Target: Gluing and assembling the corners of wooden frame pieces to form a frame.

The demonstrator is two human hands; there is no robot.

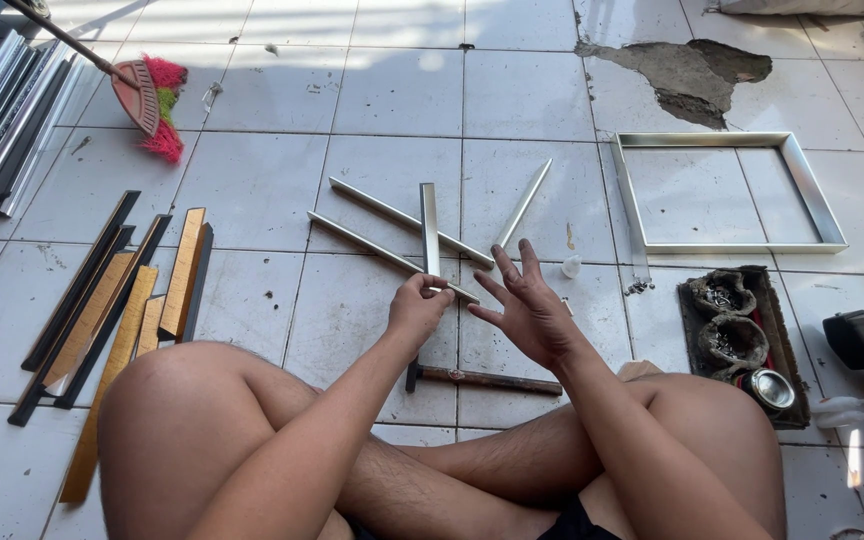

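The left hand (418,305) pinches the near end of a short silver metal frame strip (430,232), whose long axis runs straight away from the person, while the right hand (527,305), fingers spread and empty, hovers just right of that strip.

Frame-making workshop floor: moulding strips (102,310), assembled frame (727,190), hammer (482,379).

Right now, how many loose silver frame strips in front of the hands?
4. One upright in the left hand: strip. Two long ones lie crossed under it. One angled, right of them. More may be hidden.
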